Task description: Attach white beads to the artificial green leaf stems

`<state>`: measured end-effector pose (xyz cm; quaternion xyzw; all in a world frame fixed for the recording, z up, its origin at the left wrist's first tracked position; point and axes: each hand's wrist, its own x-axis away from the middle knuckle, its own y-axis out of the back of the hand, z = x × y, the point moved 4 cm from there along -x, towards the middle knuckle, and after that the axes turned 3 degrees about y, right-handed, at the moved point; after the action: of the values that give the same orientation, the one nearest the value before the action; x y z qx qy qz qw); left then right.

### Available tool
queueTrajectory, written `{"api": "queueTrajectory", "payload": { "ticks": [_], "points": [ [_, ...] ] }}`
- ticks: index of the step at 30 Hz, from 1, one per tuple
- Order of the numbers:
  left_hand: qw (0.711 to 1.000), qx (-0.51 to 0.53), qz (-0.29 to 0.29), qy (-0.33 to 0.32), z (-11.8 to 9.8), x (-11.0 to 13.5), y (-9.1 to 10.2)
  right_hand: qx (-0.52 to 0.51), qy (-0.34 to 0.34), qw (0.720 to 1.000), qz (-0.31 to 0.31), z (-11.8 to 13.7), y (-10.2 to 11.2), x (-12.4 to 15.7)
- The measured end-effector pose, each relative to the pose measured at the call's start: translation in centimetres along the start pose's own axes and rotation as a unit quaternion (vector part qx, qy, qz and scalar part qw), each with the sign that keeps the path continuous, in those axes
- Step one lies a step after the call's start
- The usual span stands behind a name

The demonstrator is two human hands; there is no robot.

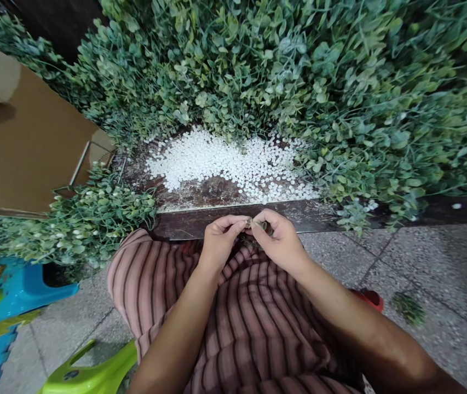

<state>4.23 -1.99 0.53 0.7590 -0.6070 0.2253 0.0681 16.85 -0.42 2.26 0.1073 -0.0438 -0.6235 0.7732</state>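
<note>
My left hand (219,241) and my right hand (281,241) meet above my lap, at the front edge of a dark wooden table (217,220). Thumb and forefinger of each are pinched together on a small green leafy sprig (269,227), mostly hidden by the fingers. Just beyond my fingertips, a heap of small white beads (204,156) is spread over the tabletop. A thick mass of green leafy sprigs (258,71), seemingly artificial, borders the beads at the back and right.
At left a cardboard box (32,137) stands among more greenery (97,216). A blue stool (11,290) and a lime-green stool (97,369) are on the floor to my left. One loose sprig (409,307) lies on the grey floor at right, near a red object (372,299).
</note>
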Motion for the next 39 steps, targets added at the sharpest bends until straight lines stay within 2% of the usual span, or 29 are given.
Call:
{"api": "queueTrajectory", "payload": {
  "ticks": [4, 16, 22, 29, 39],
  "points": [
    [1.0, -0.002, 0.013, -0.005, 0.4, -0.2, 0.2, 0.011, 0.004, 1.0, -0.001, -0.1, 0.0, -0.1],
    [0.998, 0.057, 0.001, 0.006, 1.1, -0.9, 0.3, 0.029, 0.028, 0.999, 0.001, -0.1, -0.3, -0.5],
    [0.999, 0.049, 0.009, -0.011, 1.2, -1.2, 0.4, 0.034, 0.041, 0.999, -0.008, 0.0, -0.6, -0.6],
    [0.998, 0.046, 0.044, -0.004, 1.3, -1.0, 0.6, -0.029, -0.024, 0.999, 0.017, -1.0, -0.4, -0.7],
    [1.0, -0.007, 0.021, -0.006, 1.1, -1.3, 0.3, -0.03, -0.049, 0.998, 0.022, -1.8, -0.4, -0.8]
  ]
}}
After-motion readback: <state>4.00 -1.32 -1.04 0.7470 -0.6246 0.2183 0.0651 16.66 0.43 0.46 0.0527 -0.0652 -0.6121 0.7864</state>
